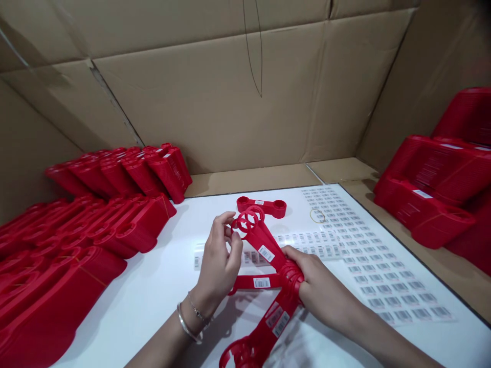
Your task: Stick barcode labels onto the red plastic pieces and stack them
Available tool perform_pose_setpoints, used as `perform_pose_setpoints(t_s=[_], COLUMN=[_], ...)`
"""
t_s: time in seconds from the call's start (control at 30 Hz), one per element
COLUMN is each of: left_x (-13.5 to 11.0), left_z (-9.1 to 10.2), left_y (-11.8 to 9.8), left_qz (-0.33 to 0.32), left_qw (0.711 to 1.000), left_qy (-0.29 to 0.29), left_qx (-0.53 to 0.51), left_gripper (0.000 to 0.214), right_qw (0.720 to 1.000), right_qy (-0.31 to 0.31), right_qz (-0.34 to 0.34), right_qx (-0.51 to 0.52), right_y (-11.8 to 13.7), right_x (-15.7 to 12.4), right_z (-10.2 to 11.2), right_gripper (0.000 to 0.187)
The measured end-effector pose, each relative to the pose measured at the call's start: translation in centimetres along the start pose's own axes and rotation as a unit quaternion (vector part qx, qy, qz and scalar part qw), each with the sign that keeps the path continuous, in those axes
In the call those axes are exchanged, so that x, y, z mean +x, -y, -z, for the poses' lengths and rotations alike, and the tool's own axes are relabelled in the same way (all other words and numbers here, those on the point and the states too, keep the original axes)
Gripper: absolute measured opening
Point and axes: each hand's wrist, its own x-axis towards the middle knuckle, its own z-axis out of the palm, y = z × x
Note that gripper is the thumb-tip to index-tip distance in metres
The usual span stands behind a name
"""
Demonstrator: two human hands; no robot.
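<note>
My right hand (312,278) is wrapped round the gathered ring ends of several flat red plastic pieces with a ring at each end. These red pieces (264,332) fan out from it, one group up and away, one piece to the left, a thicker group toward me. White barcode labels (266,253) show on their bars. At the upper group's far rings (249,220), my left hand (220,255) has its thumb and fingers curled about a ring edge. The fingertips are partly hidden there. A small labelled red stack (262,205) lies just beyond.
Sheets of barcode labels (368,255) cover the right of the white table (161,296), and a label strip (307,244) lies under my hands. A rubber band (317,215) rests on the sheet. Bundled red pieces (130,230) fill the left; more bundles (429,189) stand right. Cardboard walls (238,102) enclose it.
</note>
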Motion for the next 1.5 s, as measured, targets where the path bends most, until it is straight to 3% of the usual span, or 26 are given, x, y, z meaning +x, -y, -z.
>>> perform_pose_setpoints(t_s=[0.13,0.27,0.43,0.57,0.97,1.2,1.33,1.5], left_x=[-0.1,0.1,0.9,1.2,0.8,1.0,1.2,1.1], left_z=[0.0,-0.3,-1.5,-2.3,-2.5,-2.6,-1.8,-0.8], left_y=[0.2,0.0,-0.2,0.1,1.3,0.6,-0.2,-1.4], left_qz=[-0.040,-0.060,-0.047,-0.051,-0.034,-0.002,-0.004,0.100], left_qw=[0.999,0.994,0.965,0.953,0.963,0.967,0.963,0.959], left_qy=[0.019,0.057,0.187,0.248,0.252,0.248,0.268,0.241], left_qx=[0.014,0.068,0.180,0.168,0.093,0.064,0.030,-0.113], left_gripper=[0.027,0.013,0.017,0.020,0.024,0.016,0.016,0.024], right_qw=[0.999,0.999,0.996,0.994,0.997,0.997,0.997,0.996], right_qy=[-0.029,-0.045,-0.068,-0.067,-0.056,-0.051,-0.065,-0.068], right_qz=[0.001,-0.011,-0.031,-0.044,-0.044,-0.052,-0.045,-0.045], right_qx=[-0.025,-0.029,-0.054,-0.069,-0.038,-0.022,-0.025,-0.034], right_y=[-0.4,-0.6,-1.1,-1.7,-2.6,-2.8,-2.4,-2.2], right_x=[0.2,0.4,1.0,1.5,1.8,1.7,1.7,1.6], right_z=[0.2,0.6,1.0,1.0,0.9,0.9,1.0,0.7], right_gripper=[0.026,0.027,0.037,0.033,0.032,0.036,0.042,0.043])
